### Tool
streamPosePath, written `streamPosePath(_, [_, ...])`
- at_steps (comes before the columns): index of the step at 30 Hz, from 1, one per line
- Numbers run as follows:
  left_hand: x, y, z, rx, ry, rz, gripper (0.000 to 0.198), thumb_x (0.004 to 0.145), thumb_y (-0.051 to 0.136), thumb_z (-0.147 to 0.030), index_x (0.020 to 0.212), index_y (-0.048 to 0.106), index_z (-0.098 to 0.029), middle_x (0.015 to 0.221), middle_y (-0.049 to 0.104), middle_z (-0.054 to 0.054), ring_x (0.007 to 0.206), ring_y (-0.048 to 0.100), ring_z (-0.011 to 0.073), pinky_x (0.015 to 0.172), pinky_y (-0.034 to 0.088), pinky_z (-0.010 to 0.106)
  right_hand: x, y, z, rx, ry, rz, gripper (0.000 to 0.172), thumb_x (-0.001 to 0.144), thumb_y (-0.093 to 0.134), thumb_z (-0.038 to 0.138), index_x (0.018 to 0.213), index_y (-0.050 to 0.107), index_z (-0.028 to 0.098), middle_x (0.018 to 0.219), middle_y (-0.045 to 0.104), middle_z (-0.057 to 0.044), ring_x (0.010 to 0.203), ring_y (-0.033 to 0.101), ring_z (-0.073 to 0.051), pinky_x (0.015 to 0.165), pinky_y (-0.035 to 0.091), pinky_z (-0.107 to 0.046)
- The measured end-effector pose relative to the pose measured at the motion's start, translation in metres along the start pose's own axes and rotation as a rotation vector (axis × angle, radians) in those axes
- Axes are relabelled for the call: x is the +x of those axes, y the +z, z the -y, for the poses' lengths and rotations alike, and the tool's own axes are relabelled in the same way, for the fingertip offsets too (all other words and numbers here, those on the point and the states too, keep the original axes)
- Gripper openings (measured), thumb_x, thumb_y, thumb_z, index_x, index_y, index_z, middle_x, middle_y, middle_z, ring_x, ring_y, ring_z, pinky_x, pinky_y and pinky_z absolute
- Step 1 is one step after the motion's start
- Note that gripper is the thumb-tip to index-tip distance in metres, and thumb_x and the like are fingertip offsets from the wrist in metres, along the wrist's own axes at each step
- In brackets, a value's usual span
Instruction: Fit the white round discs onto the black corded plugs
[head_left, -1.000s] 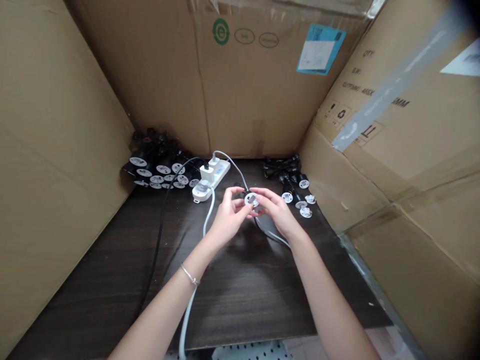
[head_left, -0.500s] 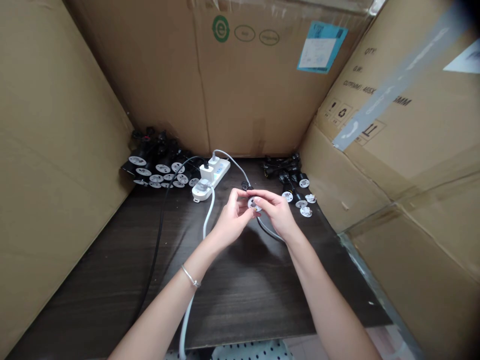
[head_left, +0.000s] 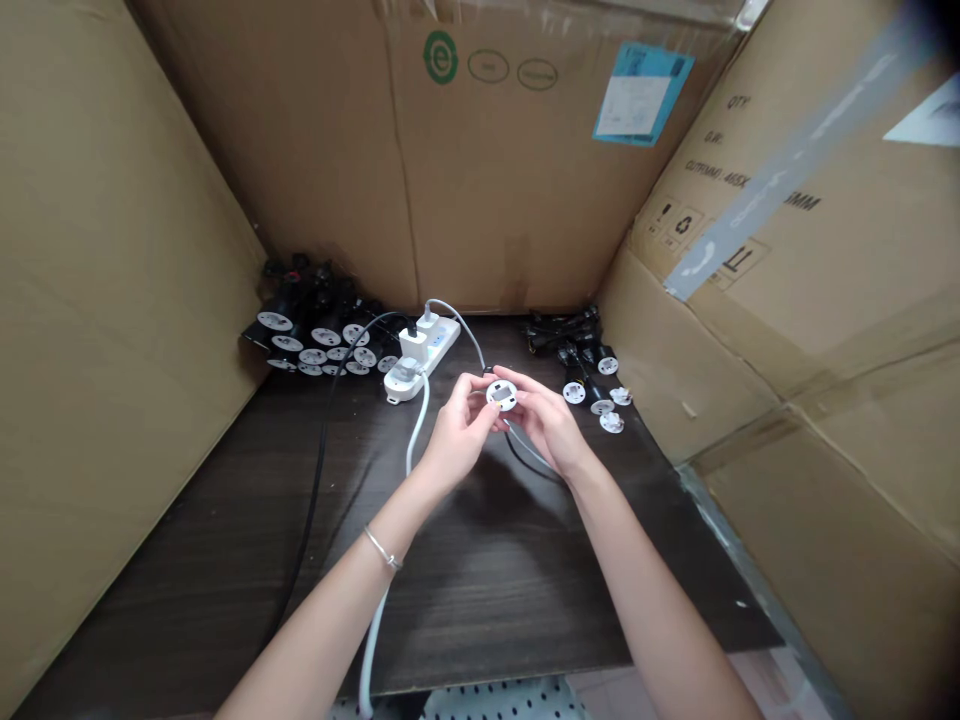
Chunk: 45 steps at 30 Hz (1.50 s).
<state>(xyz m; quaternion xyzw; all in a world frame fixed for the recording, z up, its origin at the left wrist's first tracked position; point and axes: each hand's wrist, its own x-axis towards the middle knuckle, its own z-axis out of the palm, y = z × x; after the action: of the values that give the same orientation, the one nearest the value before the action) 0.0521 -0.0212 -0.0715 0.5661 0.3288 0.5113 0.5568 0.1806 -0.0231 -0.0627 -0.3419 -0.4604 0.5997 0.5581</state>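
Note:
Both hands meet over the middle of the dark wooden table (head_left: 465,590). My left hand (head_left: 456,438) and my right hand (head_left: 544,422) pinch a small round white disc part (head_left: 501,395) between their fingertips, its face turned up toward me. A grey cable (head_left: 469,338) runs from the part back to a white power strip (head_left: 420,362). A second dark cable loops on the table under my right hand. A bracelet sits on my left wrist.
A pile of black parts with white round faces (head_left: 315,345) lies at the back left. A smaller group of black and white parts (head_left: 592,385) lies at the back right. Cardboard walls (head_left: 495,180) enclose the table on three sides. A black cable (head_left: 319,470) runs toward the near edge.
The round white part was turned between the fingers and now faces up more fully. Both hands shifted slightly back and left.

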Motion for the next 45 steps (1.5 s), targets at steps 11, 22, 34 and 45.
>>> streamPosePath(11, [0.001, -0.003, -0.004, -0.04, -0.026, -0.021, 0.02, 0.075, 0.057, -0.023, 0.093, 0.049, -0.018, 0.082, 0.059, 0.001, 0.065, 0.057, 0.009, 0.063, 0.049, 0.023, -0.005, 0.006, 0.003, -0.147, -0.036, -0.055, 0.04, 0.064, 0.066, 0.024, 0.104, 0.064, 0.023, 0.105, 0.065, -0.003, 0.09, 0.059, -0.019, 0.077, 0.049, -0.032])
streamPosePath(22, [0.0, -0.003, -0.004, 0.025, 0.002, 0.002, 0.017, 0.079, 0.052, -0.026, 0.093, 0.048, -0.019, 0.079, 0.059, 0.0, 0.062, 0.056, 0.0097, 0.062, 0.048, 0.024, -0.004, 0.007, -0.003, -0.175, -0.088, -0.093, 0.031, 0.076, 0.057, 0.032, 0.104, 0.063, 0.022, 0.108, 0.064, -0.005, 0.093, 0.059, -0.019, 0.08, 0.05, -0.034])
streamPosePath(34, [0.001, -0.004, -0.005, -0.029, -0.012, -0.017, 0.015, 0.08, 0.052, -0.03, 0.087, 0.047, -0.019, 0.077, 0.059, 0.0, 0.062, 0.058, 0.0107, 0.062, 0.05, 0.025, -0.005, 0.007, -0.008, -0.297, -0.187, -0.154, 0.028, 0.076, 0.06, 0.032, 0.102, 0.067, 0.023, 0.108, 0.066, -0.004, 0.1, 0.06, -0.022, 0.087, 0.049, -0.035])
streamPosePath(45, [-0.004, -0.006, -0.01, 0.327, 0.108, -0.044, 0.016, 0.086, 0.043, -0.034, 0.09, 0.051, -0.02, 0.076, 0.06, 0.001, 0.062, 0.06, 0.0128, 0.061, 0.047, 0.023, -0.007, 0.013, -0.011, -0.252, -0.178, -0.186, 0.026, 0.079, 0.056, 0.034, 0.1, 0.066, 0.022, 0.107, 0.066, -0.004, 0.095, 0.061, -0.021, 0.081, 0.051, -0.034])
